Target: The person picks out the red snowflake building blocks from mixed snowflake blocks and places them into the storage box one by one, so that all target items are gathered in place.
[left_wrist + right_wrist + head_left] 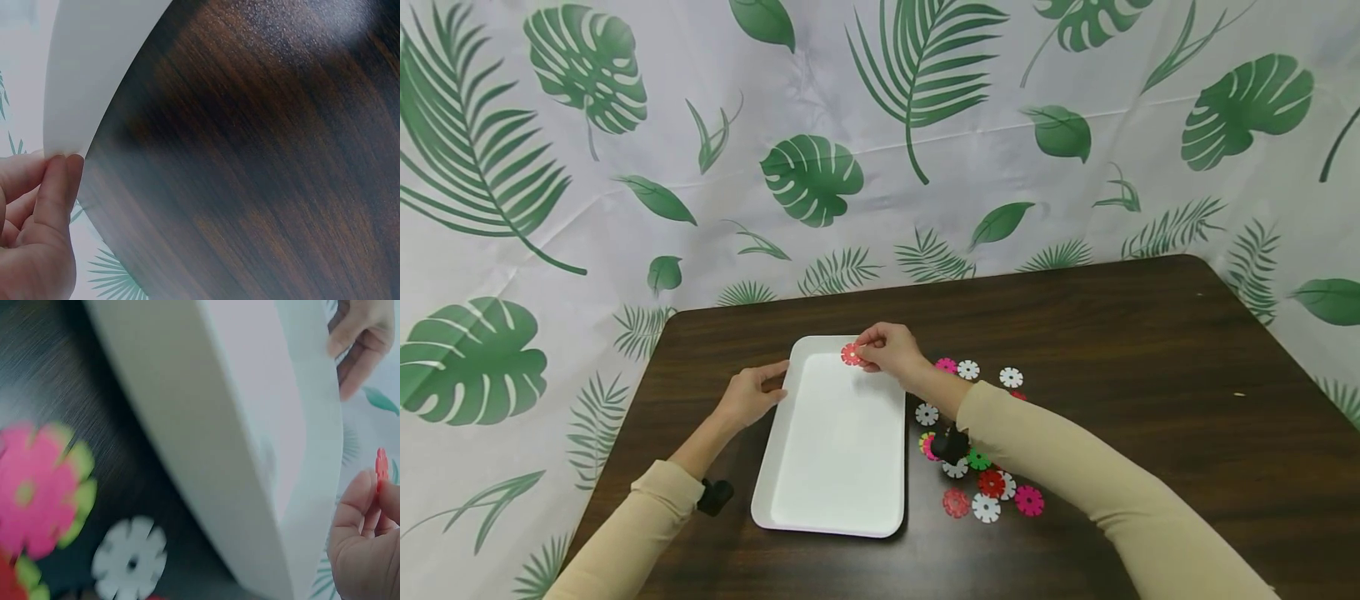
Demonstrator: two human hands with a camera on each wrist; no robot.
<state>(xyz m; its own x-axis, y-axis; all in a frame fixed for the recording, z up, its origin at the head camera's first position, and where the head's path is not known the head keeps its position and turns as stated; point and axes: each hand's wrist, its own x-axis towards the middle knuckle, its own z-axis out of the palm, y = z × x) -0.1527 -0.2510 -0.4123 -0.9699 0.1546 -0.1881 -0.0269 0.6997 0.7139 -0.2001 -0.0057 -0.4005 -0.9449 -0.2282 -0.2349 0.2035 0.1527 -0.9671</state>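
Near the far end of a white rectangular tray, my right hand pinches a red notched plastic disc between thumb and fingertips. The disc is held above the tray's floor, and the right wrist view shows it edge-on. My left hand holds the tray's left rim near its far corner. Close up in the left wrist view, the fingertips meet the tray's wall. Loose notched discs lie right of the tray, such as a white disc and a pink disc.
The dark wooden table carries several scattered discs in pink, white, red and green, partly covered by my right forearm. A white cloth with green leaves hangs behind the table's far edge.
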